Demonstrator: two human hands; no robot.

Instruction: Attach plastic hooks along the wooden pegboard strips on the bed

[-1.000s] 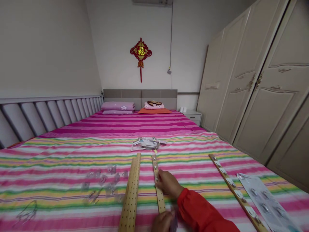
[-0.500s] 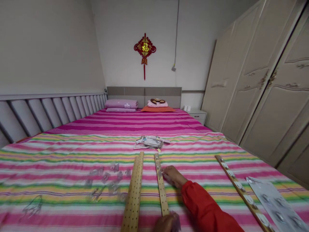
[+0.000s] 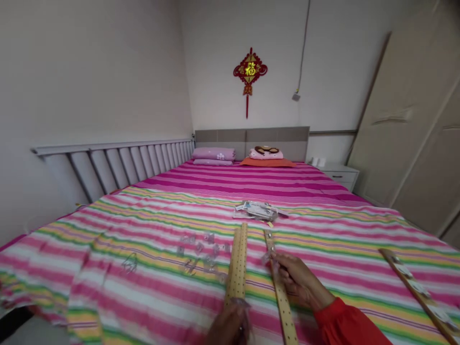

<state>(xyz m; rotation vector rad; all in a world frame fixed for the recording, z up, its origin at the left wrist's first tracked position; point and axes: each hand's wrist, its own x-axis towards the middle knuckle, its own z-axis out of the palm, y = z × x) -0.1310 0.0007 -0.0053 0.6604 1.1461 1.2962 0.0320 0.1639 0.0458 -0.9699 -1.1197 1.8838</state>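
My right hand (image 3: 300, 280) has its fingers pinched on a small clear plastic piece (image 3: 266, 258), against the upper part of a narrow wooden strip (image 3: 283, 306) with rows of holes. Small shiny fittings sit at that strip's far end. My left hand (image 3: 228, 323), blurred at the bottom edge, grips a crumpled clear plastic bag (image 3: 241, 303) over the near end of stacked perforated wooden strips (image 3: 240, 268). Left of the stack lie several small clear packets (image 3: 199, 247), their contents too small to make out.
Plastic packaging (image 3: 257, 210) lies beyond the strips on the striped bedsheet (image 3: 161, 297). At the right is a wooden strip with white round pieces (image 3: 419, 289). A thin clear tangle (image 3: 130, 262) lies left. A slatted rail (image 3: 132, 155) borders the bed.
The view has turned left, so the scene sits further right. My left hand has moved from the single strip's near end leftward to the stacked strips. My right hand stays by the single strip.
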